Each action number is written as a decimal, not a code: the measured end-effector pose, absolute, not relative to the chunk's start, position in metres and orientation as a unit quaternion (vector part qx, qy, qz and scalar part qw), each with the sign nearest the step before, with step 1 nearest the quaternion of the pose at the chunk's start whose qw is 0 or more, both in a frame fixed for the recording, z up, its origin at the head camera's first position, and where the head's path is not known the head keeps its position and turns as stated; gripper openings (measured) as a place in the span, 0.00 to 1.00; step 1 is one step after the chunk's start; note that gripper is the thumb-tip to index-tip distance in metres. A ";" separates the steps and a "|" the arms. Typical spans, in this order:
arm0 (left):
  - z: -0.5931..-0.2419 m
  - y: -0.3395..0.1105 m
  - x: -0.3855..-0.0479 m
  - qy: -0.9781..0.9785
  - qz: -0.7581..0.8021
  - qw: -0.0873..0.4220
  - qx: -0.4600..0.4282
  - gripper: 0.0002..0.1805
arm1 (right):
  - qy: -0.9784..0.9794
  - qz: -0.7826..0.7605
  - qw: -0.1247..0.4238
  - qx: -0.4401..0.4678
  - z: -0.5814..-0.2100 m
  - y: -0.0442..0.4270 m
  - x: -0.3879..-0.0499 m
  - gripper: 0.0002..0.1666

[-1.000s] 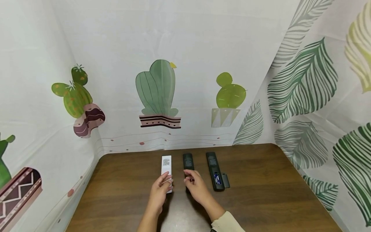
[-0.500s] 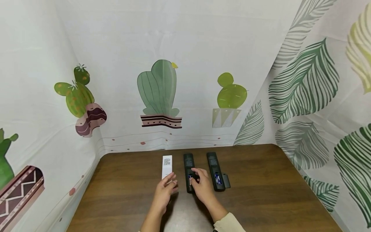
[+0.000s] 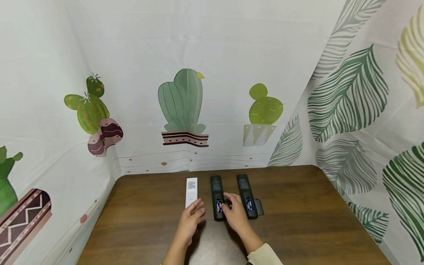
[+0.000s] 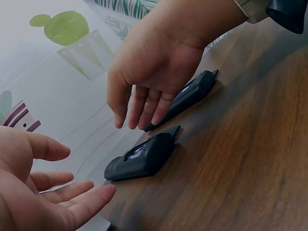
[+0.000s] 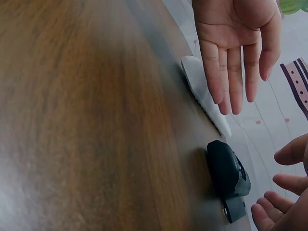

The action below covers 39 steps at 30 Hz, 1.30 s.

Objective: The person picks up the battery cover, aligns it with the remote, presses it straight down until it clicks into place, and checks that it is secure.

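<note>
A white remote control (image 3: 191, 191) lies face down on the left, its lower end behind my left hand (image 3: 189, 222), whose fingers are loosely extended over it. To its right is a black remote control (image 3: 216, 184) with its battery bay uncovered and blue batteries (image 3: 219, 206) showing. My right hand (image 3: 236, 213) is beside this remote, fingers hanging loosely with nothing between them. In the right wrist view, the detached battery cover (image 5: 235, 210) lies against that remote's side, near the fingertips. The left wrist view shows both hands (image 4: 154, 62) apart from the remotes.
Further right lies a second black remote control (image 3: 244, 186), also with batteries exposed, and its dark battery cover (image 3: 259, 207) beside it. The brown wooden table (image 3: 298, 228) ends at a printed fabric backdrop (image 3: 225, 110) at the back and sides.
My right hand has shifted right from over the middle black remote, whose cover has come off to its right side, baring its batteries. The left hand has lifted slightly off the white remote.
</note>
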State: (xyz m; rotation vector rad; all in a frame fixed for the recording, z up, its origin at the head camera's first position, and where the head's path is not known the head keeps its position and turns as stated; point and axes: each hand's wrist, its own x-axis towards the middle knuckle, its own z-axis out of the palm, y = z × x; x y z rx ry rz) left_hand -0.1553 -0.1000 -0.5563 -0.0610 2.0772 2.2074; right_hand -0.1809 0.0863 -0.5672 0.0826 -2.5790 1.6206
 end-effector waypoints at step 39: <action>-0.575 -0.079 -0.160 0.672 0.735 0.092 -0.018 0.31 | -0.855 0.518 0.016 -0.021 -0.575 0.094 -0.185 0.28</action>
